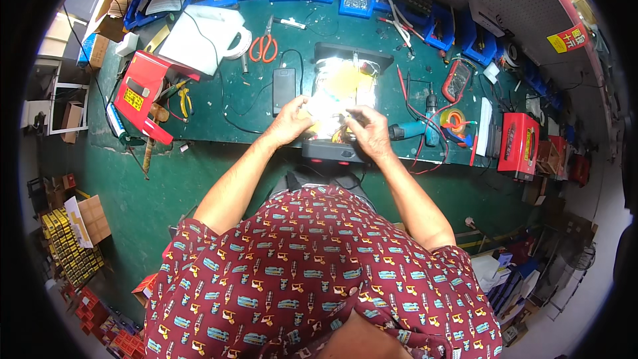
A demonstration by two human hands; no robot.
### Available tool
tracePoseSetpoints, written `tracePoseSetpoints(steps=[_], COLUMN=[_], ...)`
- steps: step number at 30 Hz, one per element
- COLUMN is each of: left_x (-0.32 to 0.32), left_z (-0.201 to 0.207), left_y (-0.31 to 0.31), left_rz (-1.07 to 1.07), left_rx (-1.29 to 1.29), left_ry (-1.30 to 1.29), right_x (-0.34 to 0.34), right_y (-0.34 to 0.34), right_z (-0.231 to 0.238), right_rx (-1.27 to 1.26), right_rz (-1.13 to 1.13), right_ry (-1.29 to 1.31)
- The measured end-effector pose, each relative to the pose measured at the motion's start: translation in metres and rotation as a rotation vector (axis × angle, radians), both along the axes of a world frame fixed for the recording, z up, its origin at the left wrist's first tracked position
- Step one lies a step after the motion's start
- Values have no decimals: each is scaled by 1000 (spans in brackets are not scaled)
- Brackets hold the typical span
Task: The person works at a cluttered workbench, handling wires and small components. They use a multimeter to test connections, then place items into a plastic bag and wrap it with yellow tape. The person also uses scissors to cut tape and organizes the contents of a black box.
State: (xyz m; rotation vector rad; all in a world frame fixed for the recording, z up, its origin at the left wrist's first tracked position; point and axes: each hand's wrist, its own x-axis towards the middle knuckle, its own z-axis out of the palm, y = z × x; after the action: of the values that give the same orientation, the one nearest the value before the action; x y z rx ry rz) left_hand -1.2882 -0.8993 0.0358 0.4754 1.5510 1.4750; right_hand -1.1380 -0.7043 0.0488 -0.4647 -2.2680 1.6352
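the left hand (292,123) and right hand (372,133) are apart, at either side of an opened dark-cased device (340,96) at the green surface's (203,110) near edge. glare washes out its inside; i cannot tell whether either pinches anything. a black rectangular box (284,91) lies left of the device.

Matt device panel (334,153), cloth shirt (312,252)

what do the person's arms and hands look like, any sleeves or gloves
The left hand and right hand wear no gloves, and no watch or bracelet shows. Short maroon sleeves with small blue, yellow and white motifs leave the forearms bare.
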Motion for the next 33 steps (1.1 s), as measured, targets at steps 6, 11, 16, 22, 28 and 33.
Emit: tracePoseSetpoints(steps=[6, 11, 16, 22, 28, 33], left_x=[19, 15, 11, 12, 2, -9], left_z=[3, 5, 5, 0, 8, 21], left_y=[5, 16, 31, 47, 60, 71], left_rz=[89, 76, 13, -23, -85, -200], left_rx=[95, 108, 105, 186, 225, 233], left_ry=[169, 160, 195, 196, 107, 127], right_x=[4, 2, 3, 5, 6, 2], right_y=[-4, -3, 0, -5, 1, 4], right_z=[1, -1, 3, 3, 13, 13], right_rx=[-173, -79, 96, -135, -146, 10], right_rz=[7, -5, 17, -81, -175, -185], right_ry=[-78, -10, 30, 21, -19, 53])
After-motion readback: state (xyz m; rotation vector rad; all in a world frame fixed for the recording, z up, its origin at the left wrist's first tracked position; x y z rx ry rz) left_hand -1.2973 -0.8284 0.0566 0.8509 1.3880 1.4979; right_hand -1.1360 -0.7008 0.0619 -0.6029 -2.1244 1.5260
